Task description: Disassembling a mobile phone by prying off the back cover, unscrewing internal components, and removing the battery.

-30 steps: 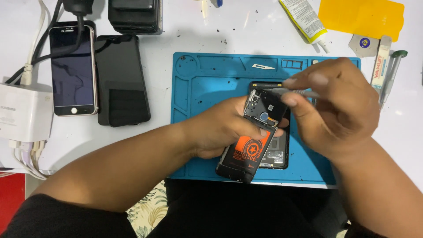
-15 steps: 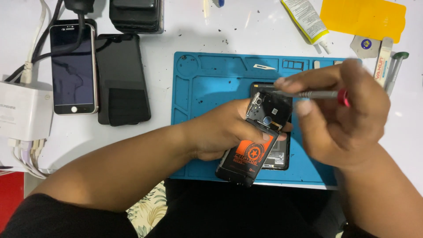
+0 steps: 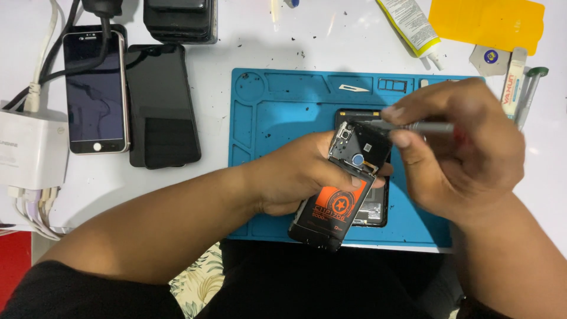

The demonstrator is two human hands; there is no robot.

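The left hand [image 3: 298, 180] grips the opened phone [image 3: 342, 189] tilted above the blue mat [image 3: 277, 118], steadying it so the screwdriver [image 3: 413, 126] pinched in the right hand [image 3: 460, 150] reaches its top edge

blue mat [image 3: 283, 118], orange-and-black battery [image 3: 338, 207], yellow sheet [image 3: 487, 23]

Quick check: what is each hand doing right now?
Left hand: closed around the opened phone.
Right hand: closed on a grey screwdriver.
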